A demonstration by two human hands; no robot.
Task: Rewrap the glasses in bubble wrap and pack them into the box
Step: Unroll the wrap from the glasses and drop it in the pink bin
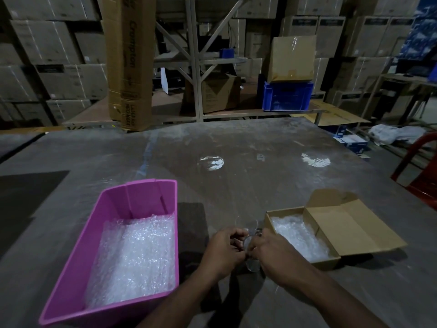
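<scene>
- A person is holding a clear glass (251, 242) just left of the cardboard box (335, 235), apparently unwrapped and awaiting bubble wrap.
- Left hand (224, 247) and right hand (269, 247) are both curling around it.
- Next, a sheet is probably needed from the pink bin (71, 275), farther left of the box.

A grey table (236, 143) bears a pink bin (71, 268) and cardboard box (354, 235).

Two bare forearms, no sleeves visible up to the frame's lower edge; left hand (224, 247) and right hand (269, 249) without gloves, rings, watch or wristband in dim light.
</scene>
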